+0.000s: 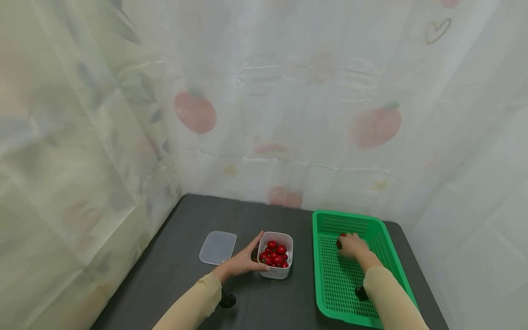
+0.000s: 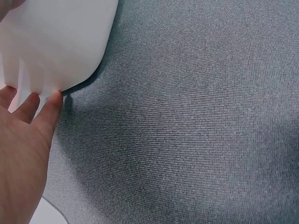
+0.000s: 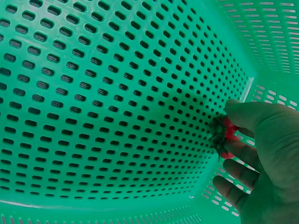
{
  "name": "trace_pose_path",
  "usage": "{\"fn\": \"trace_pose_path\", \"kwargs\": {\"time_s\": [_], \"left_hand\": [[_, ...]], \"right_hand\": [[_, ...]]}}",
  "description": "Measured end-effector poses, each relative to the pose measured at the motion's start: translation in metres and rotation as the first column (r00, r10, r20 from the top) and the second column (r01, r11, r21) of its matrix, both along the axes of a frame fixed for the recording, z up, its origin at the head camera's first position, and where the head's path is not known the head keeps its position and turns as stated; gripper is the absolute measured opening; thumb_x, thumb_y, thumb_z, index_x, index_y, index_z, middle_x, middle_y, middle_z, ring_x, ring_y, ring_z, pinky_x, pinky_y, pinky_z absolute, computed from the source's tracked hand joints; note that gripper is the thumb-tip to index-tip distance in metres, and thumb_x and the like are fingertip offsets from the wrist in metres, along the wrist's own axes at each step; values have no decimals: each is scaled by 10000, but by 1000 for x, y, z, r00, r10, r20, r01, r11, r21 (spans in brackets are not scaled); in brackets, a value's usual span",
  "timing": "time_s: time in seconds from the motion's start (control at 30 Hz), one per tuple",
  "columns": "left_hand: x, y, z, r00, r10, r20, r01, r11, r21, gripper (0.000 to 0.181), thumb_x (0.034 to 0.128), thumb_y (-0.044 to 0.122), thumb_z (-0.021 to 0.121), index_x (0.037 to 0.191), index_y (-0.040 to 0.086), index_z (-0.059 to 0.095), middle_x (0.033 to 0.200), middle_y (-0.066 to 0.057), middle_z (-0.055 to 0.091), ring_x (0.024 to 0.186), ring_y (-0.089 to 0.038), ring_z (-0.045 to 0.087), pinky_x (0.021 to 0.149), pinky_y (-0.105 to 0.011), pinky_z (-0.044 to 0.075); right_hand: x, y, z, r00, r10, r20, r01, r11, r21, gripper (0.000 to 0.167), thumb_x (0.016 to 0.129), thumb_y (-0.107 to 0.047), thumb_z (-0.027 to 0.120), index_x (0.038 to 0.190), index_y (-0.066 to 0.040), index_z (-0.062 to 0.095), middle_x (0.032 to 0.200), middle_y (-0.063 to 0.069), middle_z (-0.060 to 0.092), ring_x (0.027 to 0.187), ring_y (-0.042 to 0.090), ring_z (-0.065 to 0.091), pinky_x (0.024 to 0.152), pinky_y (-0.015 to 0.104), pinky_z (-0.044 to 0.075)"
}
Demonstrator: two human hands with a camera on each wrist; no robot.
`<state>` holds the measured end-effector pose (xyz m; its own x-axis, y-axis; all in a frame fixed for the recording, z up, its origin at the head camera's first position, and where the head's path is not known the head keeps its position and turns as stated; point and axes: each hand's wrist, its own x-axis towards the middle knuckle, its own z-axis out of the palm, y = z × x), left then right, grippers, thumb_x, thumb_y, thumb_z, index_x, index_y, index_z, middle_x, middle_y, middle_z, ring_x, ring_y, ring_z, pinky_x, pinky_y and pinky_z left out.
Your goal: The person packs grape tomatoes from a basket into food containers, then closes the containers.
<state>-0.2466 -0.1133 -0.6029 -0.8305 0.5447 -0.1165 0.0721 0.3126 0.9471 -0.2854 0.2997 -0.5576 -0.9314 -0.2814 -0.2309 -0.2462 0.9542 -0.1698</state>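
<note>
A white square container (image 1: 275, 273) with several glossy red cherry tomatoes (image 1: 275, 259) inside stands on the dark table. My left hand (image 1: 241, 263) grips it from the left, thumb along the near side and fingers toward the far side. In the left wrist view, the fingertips (image 2: 55, 99) press against the container's smooth wall (image 2: 60, 42). My right hand (image 1: 354, 246) reaches into the green basket (image 1: 316, 275). There, its thumb and fingers close around small red cherry tomatoes (image 3: 229, 127) with green leafy tops, partly hidden by the fingers; their exact number is unclear.
A translucent square lid (image 1: 217, 247) lies flat on the dark table (image 1: 264, 302), left of the container. The basket has raised, slotted walls and stands at the right. Printed curtains (image 1: 288, 114) hang behind the table and along its sides.
</note>
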Motion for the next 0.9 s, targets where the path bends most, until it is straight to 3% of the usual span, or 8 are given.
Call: {"fn": "trace_pose_path", "kwargs": {"time_s": [0.2, 0.43, 0.6, 0.9], "left_hand": [[0, 1, -2, 1000, 7, 15, -8, 1000, 6, 1166, 857, 367, 843, 1655, 322, -7, 1690, -75, 156, 1535, -317, 182, 1162, -581, 271], [-1, 3, -4, 1000, 7, 12, -8, 1000, 18, 1167, 860, 349, 844, 1655, 318, -10, 1686, -83, 165, 1530, -328, 191, 1153, -579, 289], [-1, 4, -4, 1000, 13, 11, -13, 1000, 11, 1173, 857, 353, 845, 1660, 293, -7, 1683, -90, 172, 1528, -333, 197, 1153, -591, 280], [-2, 4, -4, 1000, 16, 17, -16, 1000, 13, 1151, 856, 346, 846, 1652, 342, 15, 1685, -84, 175, 1530, -326, 193, 1158, -581, 276]], "right_hand": [[0, 0, -4, 1000, 6, 11, -6, 1000, -4, 400, 959, -152, 720, 1313, 14, 632, 1281, 283, 580, 1232, 543, 480, 912, 648, 464], [7, 0, 0, 998, 59, 7, -59, 996, -61, 133, 965, -66, 692, 1094, -61, 725, 1027, 128, 672, 998, 401, 607, 761, 538, 511], [11, 1, 2, 997, 76, 12, -75, 994, -78, 171, 949, -3, 676, 1052, -116, 753, 991, 87, 681, 863, 287, 610, 709, 472, 508], [10, 4, -1, 996, 69, 49, -64, 992, -109, 308, 887, 88, 665, 1066, -140, 768, 1031, 73, 678, 1065, 406, 595, 812, 533, 508]]}}
